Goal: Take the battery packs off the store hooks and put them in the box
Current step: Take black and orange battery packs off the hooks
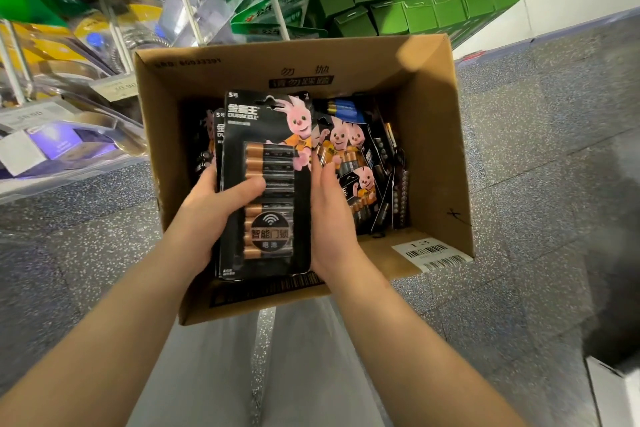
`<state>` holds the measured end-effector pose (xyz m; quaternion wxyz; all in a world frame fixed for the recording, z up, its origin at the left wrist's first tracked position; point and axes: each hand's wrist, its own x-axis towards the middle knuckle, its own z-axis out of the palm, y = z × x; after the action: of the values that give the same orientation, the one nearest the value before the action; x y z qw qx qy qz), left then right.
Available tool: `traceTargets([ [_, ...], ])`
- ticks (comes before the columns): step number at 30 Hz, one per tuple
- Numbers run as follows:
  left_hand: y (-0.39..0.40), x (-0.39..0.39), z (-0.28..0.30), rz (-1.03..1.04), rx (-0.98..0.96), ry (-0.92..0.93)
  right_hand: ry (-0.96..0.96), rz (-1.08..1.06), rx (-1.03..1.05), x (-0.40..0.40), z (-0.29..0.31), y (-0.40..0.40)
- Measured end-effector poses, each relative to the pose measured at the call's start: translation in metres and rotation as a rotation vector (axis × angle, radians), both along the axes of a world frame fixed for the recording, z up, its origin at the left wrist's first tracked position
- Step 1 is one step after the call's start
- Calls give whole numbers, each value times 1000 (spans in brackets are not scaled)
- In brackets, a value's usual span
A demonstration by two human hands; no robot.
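Observation:
An open cardboard box (433, 121) stands on the floor in front of me. Several black battery packs (360, 163) with a pink rabbit lie loose in its right half. Over the box's left half I hold a stack of black battery packs (273, 218). My left hand (214, 204) grips the stack's left edge, thumb across the front over the batteries. My right hand (329, 211) lies flat against the stack's right edge, fingers straight and pointing away from me.
Store hooks with clear and yellow packaged goods (69, 55) hang at the left, with green packs (266, 0) above the box. Green cartons (426, 0) are stacked behind it. Speckled grey floor (536, 184) surrounds the box. My legs are below.

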<state>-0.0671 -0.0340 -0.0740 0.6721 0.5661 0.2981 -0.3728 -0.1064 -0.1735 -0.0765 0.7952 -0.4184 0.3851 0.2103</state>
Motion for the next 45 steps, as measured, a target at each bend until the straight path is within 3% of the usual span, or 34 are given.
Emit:
traceTargets([
  [1, 2, 1, 3, -19, -6, 4, -33, 27, -9, 0, 4, 0],
  [5, 7, 0, 6, -34, -5, 14, -75, 206, -366, 5, -3, 1],
  [7, 6, -2, 6, 12, -19, 12, -87, 243, -313, 15, -4, -6],
  [9, 4, -4, 4, 40, -30, 26, -38, 136, -251, 31, -8, -26],
  [14, -3, -7, 0, 34, -3, 77, 268, -235, -409, 70, -31, -82],
  [17, -8, -4, -4, 20, 21, 80, 416, -244, -394, 91, -50, -95],
  [25, -8, 1, -11, 24, 45, 89, 464, -236, -549, 114, -85, -88],
  [36, -22, 8, 8, 37, 20, 0, 133, -240, -521, 16, 2, -88],
  [45, 0, 35, 129, -17, -89, -358, -305, -315, -483, 3, 158, -48],
])
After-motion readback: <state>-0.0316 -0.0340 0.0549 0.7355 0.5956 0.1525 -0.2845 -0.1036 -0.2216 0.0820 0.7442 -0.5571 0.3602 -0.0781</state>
